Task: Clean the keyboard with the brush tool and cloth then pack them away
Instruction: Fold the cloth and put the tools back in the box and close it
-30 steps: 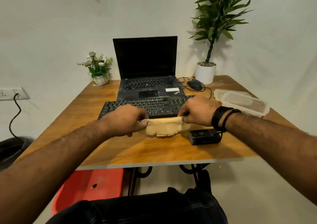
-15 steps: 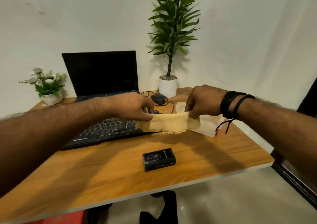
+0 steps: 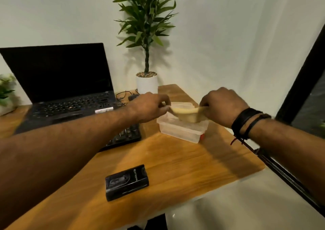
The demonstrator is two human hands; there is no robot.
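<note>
**Cloth held over the open container, ready for packing**

Left hand [image 3: 149, 107] and right hand [image 3: 222, 106] each pinched one end of the folded tan cloth [image 3: 186, 113], fingers curled round the fabric. Cloth sagged a little between the two grips, directly above the clear plastic container [image 3: 182, 129], lower fold at or just inside the rim; actual contact could not be told through motion blur.

Judged step: stowing the cloth. To do it well: lower both ends together so the fold stays flat, keep fabric inside the walls, then let go of both grips at once. A trailing edge over the rim would probably stop the lid seating. A second clear piece, probably the lid [image 3: 182, 104], lay just behind the container.

Outward: keyboard [image 3: 126, 135] lay left of the container, largely hidden under the left forearm. Black box [image 3: 127, 182] sat apart on the near worktop [image 3: 175, 163], possibly the brush tool's case; no brush visible. Open laptop [image 3: 61, 82] behind, screen dark; potted plant [image 3: 146, 36] at the far edge.

Writing: pale print along the box's right edge, too blurred to read. White sticker on the laptop palm rest, illegible. No brand readable anywhere.
</note>
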